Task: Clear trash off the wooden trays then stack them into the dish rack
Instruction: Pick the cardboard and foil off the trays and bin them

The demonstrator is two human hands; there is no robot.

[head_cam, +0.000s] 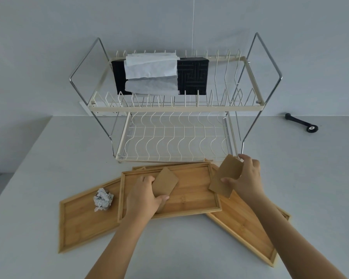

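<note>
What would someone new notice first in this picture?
Probably the fanned pile of wooden trays at the front, where the left hand and right hand each grip a brown card. Behind stands the two-tier dish rack; a crumpled paper ball sits on the leftmost tray.

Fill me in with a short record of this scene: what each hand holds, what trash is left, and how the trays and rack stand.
left hand: grip on a brown card piece, over the middle tray
right hand: grip on a second brown card piece, lifted
trash left: crumpled paper ball on the left tray
trays: several wooden ones overlapping on the table, right tray partly under the middle one
dish rack: lower tier holds no trays; upper tier holds a black box with white paper
</note>
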